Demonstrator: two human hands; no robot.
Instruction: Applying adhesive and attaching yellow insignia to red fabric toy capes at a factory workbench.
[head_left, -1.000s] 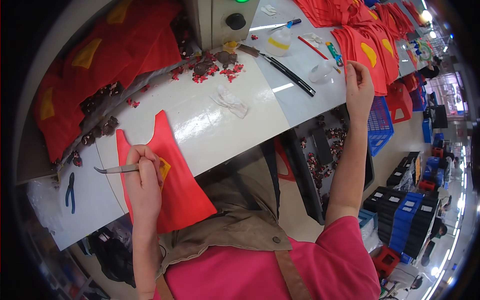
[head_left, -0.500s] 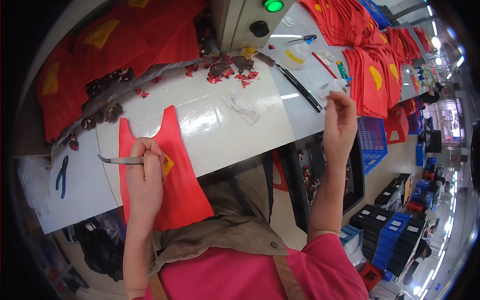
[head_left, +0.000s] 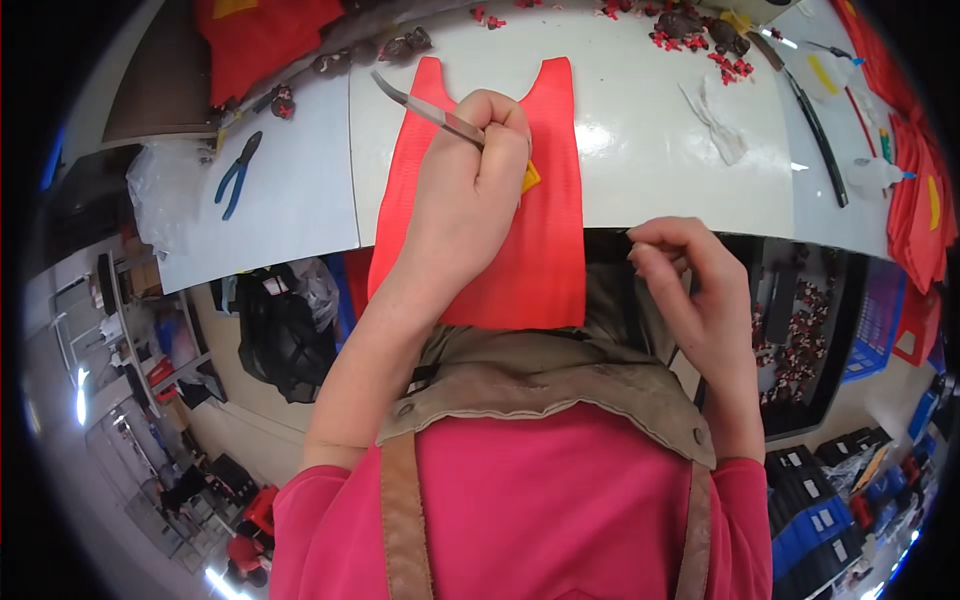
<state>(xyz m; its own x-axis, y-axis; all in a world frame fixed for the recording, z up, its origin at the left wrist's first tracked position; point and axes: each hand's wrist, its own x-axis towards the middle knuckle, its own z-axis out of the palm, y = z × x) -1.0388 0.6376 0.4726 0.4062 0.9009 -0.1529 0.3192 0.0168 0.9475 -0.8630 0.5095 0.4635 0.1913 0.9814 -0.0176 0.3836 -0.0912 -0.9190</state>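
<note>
My left hand point(head_left: 462, 195) is closed around a pair of curved metal tweezers point(head_left: 440, 116), whose bent end points up and left. It rests over a red vest-shaped fabric piece point(head_left: 548, 255) that lies on the table and hangs past its front edge. Part of a yellow patch point(head_left: 531, 178) on the fabric shows beside my fingers; the rest is covered by the hand. To the right of the fabric, by the table's front edge, my right hand point(head_left: 700, 285) has thumb and forefinger brought together. Whatever is between those fingertips is too small to make out.
Blue-handled pliers point(head_left: 238, 176) and a clear plastic bag point(head_left: 165, 192) lie at left. Dark lumps with small red bits point(head_left: 690, 35) line the back. A crumpled white tissue point(head_left: 715, 125), a black pen-like tool point(head_left: 818, 140), a squeeze bottle point(head_left: 875, 174) and stacked red pieces point(head_left: 918, 195) are at right.
The view has swung, so the table sits differently. My right hand has come from near the squeeze bottles to the front edge beside the red fabric. The left still holds the tweezers.
</note>
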